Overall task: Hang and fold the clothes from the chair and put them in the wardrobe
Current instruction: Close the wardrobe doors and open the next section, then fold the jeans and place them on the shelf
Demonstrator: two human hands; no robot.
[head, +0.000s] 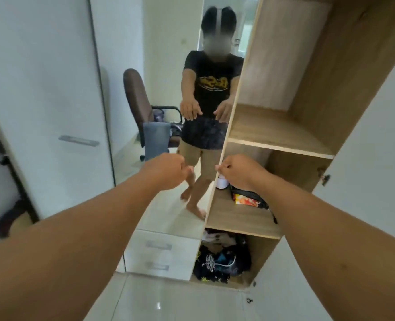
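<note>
Wooden wardrobe [282, 144] edge between both curled hands.

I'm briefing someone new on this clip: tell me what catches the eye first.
Two bare forearms reach forward, the left hand and right hand loosely closed at centre. Behind them a mirror reflects the person and a chair draped with clothes. To the right, open wooden shelves, with jumbled clothes at the bottom.
</note>
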